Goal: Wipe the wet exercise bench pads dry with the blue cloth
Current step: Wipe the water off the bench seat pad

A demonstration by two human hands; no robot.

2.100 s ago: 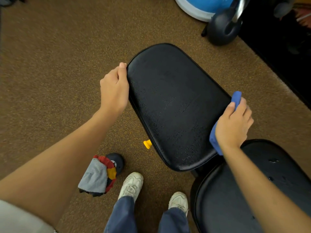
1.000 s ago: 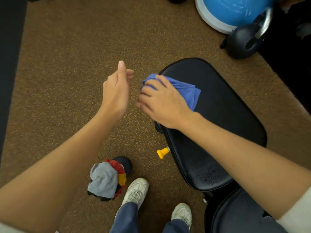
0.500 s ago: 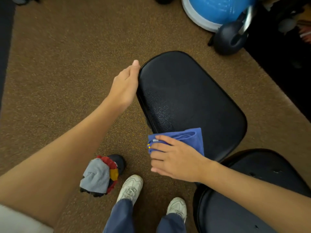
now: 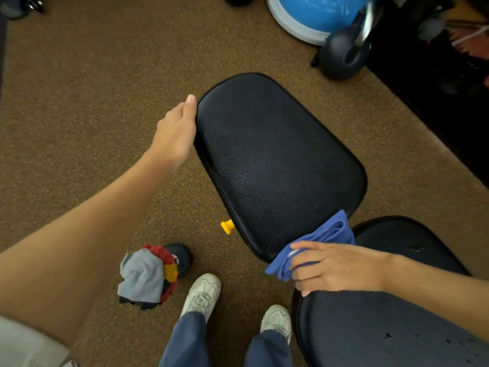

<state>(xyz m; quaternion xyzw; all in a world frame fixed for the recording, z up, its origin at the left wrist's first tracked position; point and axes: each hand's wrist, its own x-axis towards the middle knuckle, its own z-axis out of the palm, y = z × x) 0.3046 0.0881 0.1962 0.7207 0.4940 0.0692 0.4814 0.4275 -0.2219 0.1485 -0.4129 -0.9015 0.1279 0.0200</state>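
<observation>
In the middle of the frame the left hand (image 4: 176, 133), fingers together, rests on the edge of the bench pad (image 4: 277, 165) probably to steady it, while the right hand (image 4: 336, 268), lower right, fingers curled on the blue cloth (image 4: 325, 239), wipes its near end.

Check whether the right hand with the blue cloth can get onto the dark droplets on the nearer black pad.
Probably yes. The right hand holds the blue cloth at the gap between the pads, its forearm already lying over the nearer black pad. The dark droplets look uncovered.
</observation>
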